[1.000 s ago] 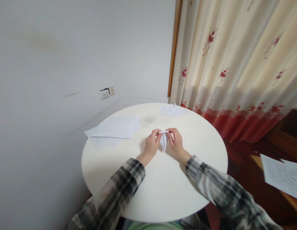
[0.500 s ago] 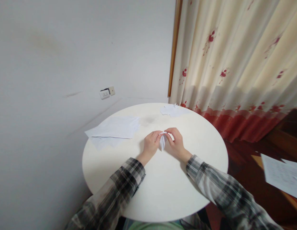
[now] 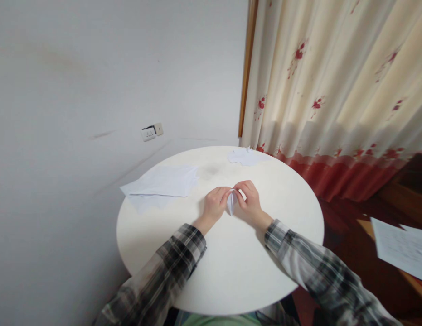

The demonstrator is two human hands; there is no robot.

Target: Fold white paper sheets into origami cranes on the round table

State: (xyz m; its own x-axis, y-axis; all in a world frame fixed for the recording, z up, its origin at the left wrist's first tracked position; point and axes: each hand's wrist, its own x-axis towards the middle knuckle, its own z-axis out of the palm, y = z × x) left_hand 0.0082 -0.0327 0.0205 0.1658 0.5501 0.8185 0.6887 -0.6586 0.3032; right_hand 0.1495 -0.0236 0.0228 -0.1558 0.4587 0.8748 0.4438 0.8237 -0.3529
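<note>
A small folded white paper is held between my two hands above the middle of the round white table. My left hand pinches its upper left side between thumb and fingers. On the right, my right hand pinches the upper right side, its fingertips close to those of the left. The paper's pointed lower part hangs down between the hands, with a crease line along it. Fingers cover its top edge.
A stack of white sheets lies at the table's left, slightly over the edge. Small paper pieces lie at the far edge. Beyond are a wall socket and a curtain. Written sheets lie on furniture at the right.
My fingertips have come slightly closer together at the top of the folded paper, whose upper edge shows less. The other things have stayed in place.
</note>
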